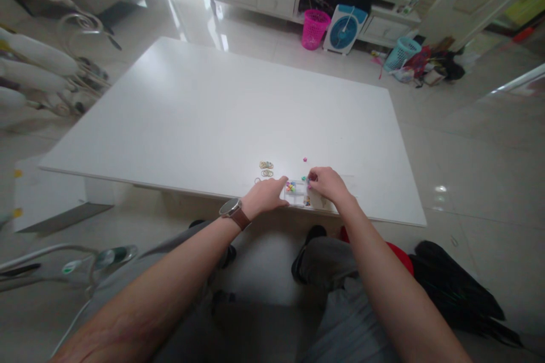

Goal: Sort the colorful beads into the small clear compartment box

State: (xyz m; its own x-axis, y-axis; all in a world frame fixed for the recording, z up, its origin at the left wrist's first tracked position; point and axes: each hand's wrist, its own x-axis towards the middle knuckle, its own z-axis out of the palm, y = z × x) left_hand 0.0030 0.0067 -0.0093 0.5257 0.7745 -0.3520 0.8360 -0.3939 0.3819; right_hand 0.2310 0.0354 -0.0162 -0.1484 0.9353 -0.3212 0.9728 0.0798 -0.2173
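A small clear compartment box (293, 199) lies at the table's near edge, with small multicoloured pieces (290, 187) in one compartment and darker bits in another. My left hand (266, 197), wearing a watch, grips the box's left end between thumb and fingers. Over the right part of the box, my right hand (327, 182) has its fingertips pinched together; whatever is between them is too small to name. Just left of those fingertips sits a tiny green piece (304, 178), and a pink piece (305, 159) lies farther back on the table. Rings (266, 165) are grouped in rows beyond my left hand.
The white table (221, 102) spreads out ahead. Behind it on the floor stand a pink basket (315, 29), a blue-and-white fan (344, 29) and a light-blue basket (401, 53). White-and-metal chair parts (46, 57) are at left. A black bag (455, 283) lies at lower right.
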